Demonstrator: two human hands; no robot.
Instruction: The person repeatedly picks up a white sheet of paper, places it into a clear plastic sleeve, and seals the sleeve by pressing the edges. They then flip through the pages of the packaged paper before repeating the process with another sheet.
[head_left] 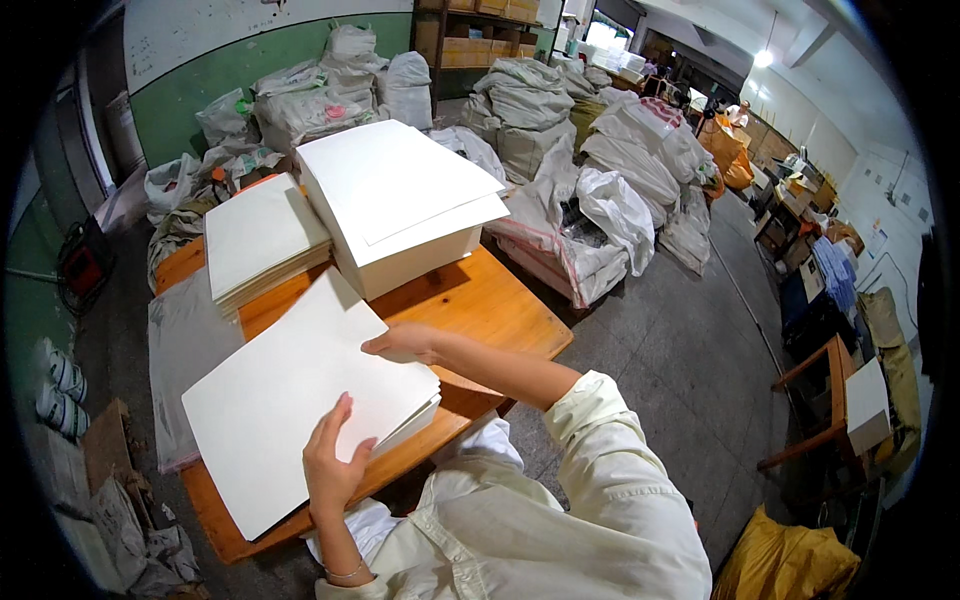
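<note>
On the near part of the wooden table lies a stack of large white sheets, its layered edges showing at the right. My left hand is over the stack's near side, thumb and fingers apart, holding nothing. Across the stack's right edge, my right hand has its fingers closed at the rim of a top sheet, which bows slightly there; some of its fingers are hidden. Beyond stand a taller stack of white sheets, with a loose sheet askew on top, and a lower stack of cream sheets at its left.
The orange-brown wooden table has clear plastic sheeting over its left side. Stuffed white sacks crowd the floor behind. An opened sack sits right of the table. A wooden chair and yellow sack are at far right.
</note>
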